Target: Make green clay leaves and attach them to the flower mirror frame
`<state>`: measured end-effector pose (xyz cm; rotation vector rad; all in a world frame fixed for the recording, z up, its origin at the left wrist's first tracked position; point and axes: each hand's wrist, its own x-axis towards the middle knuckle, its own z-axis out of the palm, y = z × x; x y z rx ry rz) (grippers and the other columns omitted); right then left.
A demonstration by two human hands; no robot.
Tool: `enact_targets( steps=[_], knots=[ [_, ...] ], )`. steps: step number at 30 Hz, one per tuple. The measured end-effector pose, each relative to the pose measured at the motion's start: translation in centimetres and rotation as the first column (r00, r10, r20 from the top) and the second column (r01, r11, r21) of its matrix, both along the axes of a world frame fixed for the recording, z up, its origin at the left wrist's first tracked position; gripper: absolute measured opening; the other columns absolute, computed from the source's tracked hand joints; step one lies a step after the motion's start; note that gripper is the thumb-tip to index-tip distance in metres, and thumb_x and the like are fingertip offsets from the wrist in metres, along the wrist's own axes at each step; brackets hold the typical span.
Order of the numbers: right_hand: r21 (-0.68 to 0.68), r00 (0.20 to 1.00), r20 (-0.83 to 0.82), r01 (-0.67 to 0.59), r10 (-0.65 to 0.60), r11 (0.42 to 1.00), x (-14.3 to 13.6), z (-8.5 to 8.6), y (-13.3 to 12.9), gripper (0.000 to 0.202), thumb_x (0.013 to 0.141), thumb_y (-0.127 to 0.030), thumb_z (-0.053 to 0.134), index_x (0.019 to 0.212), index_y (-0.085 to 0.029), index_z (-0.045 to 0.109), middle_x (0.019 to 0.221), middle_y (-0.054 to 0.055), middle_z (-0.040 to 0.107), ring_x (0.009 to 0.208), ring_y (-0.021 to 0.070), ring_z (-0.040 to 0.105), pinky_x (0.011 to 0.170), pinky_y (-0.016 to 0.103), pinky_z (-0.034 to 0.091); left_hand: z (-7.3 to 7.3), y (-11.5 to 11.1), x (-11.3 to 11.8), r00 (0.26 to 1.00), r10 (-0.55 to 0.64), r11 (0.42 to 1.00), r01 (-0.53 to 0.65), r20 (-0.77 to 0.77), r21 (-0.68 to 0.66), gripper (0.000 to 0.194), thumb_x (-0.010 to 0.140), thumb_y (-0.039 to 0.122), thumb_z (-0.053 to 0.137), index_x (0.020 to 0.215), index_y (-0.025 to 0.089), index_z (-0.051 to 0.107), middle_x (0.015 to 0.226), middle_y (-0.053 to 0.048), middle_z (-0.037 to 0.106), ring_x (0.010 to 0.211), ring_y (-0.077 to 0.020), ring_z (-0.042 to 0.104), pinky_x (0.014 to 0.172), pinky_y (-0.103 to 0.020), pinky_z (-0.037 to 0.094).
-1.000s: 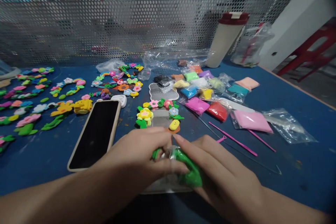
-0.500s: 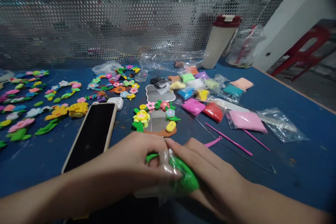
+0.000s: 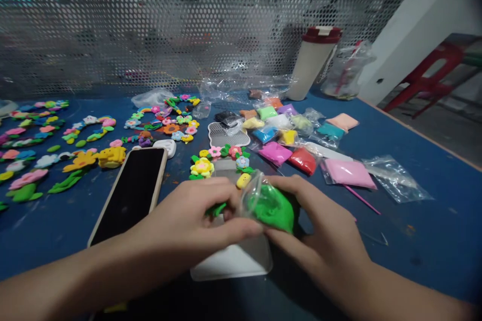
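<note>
Both hands are around a clear plastic bag of green clay (image 3: 273, 209) in front of me. My right hand (image 3: 320, 225) is wrapped around the bag's right side. At the bag's edge my left hand (image 3: 211, 220) is closed, thumb and fingers gripping the plastic. A small piece of green clay (image 3: 216, 209) shows inside its curled fingers. Below the hands lies a white board (image 3: 233, 263), partly covered. Just beyond them is a ring of clay flowers and leaves, with a yellow flower (image 3: 202, 166) at its left; the hands hide its near side.
A phone (image 3: 130, 195) lies left of my hands, with several clay flower rings (image 3: 90, 130) beyond it. Bagged clay in many colours, such as a pink pack (image 3: 348, 173), lies to the right. A tumbler (image 3: 314, 65) stands at the back, before a perforated metal panel (image 3: 150, 25).
The green clay bag has been raised and turned so more of the clay shows. My right hand has opened out around its side. More of the white board is now visible.
</note>
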<state>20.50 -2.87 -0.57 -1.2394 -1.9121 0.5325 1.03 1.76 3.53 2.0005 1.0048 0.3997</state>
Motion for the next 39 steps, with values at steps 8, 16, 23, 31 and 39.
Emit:
enact_targets(
  steps=[8, 16, 23, 31, 39],
  knots=[
    [-0.432, 0.877, -0.425, -0.415, 0.226, 0.801, 0.6, 1.1, 1.1, 0.014, 0.090, -0.033, 0.055, 0.096, -0.022, 0.062, 0.093, -0.001, 0.067, 0.089, 0.0145, 0.062, 0.077, 0.024, 0.049, 0.0, -0.3, -0.3, 0.979, -0.190, 0.979, 0.194, -0.074, 0.053, 0.027, 0.090, 0.025, 0.052, 0.064, 0.018, 0.050, 0.070, 0.006, 0.053, 0.066, -0.0081, 0.048, 0.059, -0.016, 0.033],
    [-0.573, 0.876, -0.483, -0.324, 0.010, 0.753, 0.3, 1.5, 1.5, 0.010, 0.079, -0.027, 0.067, 0.073, -0.019, 0.066, 0.070, -0.003, 0.067, 0.065, 0.0112, 0.060, 0.061, 0.020, 0.047, -0.1, 0.1, -0.8, 0.996, -0.094, 0.993, 0.094, 0.004, 0.069, 0.029, 0.091, 0.024, 0.046, 0.062, 0.017, 0.049, 0.066, 0.005, 0.049, 0.062, -0.0083, 0.046, 0.056, -0.017, 0.033],
    [-0.584, 0.879, -0.472, -0.256, -0.066, 0.771, 0.7, 1.2, 1.1, 0.020, 0.082, -0.037, 0.063, 0.074, -0.020, 0.071, 0.071, 0.000, 0.070, 0.064, 0.0128, 0.062, 0.059, 0.021, 0.047, -0.8, 0.3, -0.6, 1.000, -0.026, 0.981, 0.022, 0.017, 0.192, 0.020, 0.089, 0.026, 0.051, 0.073, 0.019, 0.061, 0.074, 0.004, 0.061, 0.070, -0.0106, 0.055, 0.066, -0.018, 0.039],
    [-0.446, 0.953, -0.301, -0.126, -0.016, 0.886, 0.2, 1.5, 0.5, 0.017, 0.087, -0.029, 0.057, 0.078, -0.022, 0.070, 0.074, -0.002, 0.072, 0.068, 0.0146, 0.065, 0.060, 0.021, 0.049, -0.6, -0.3, -0.1, 1.000, 0.022, 0.963, -0.020, -0.007, 0.270, 0.016, 0.083, 0.020, 0.060, 0.069, 0.020, 0.066, 0.067, 0.005, 0.063, 0.061, -0.0078, 0.056, 0.058, -0.016, 0.038],
    [-0.365, 0.972, -0.232, -0.105, 0.019, 0.925, 0.3, 1.6, 0.3, 0.020, 0.088, -0.029, 0.054, 0.074, -0.019, 0.065, 0.065, -0.002, 0.065, 0.059, 0.0123, 0.058, 0.053, 0.021, 0.043, -0.9, -0.6, 0.2, 0.996, 0.064, 0.970, -0.078, 0.068, 0.228, 0.016, 0.082, 0.018, 0.058, 0.067, 0.019, 0.066, 0.065, 0.004, 0.062, 0.061, -0.0092, 0.055, 0.058, -0.018, 0.040]
  ],
)
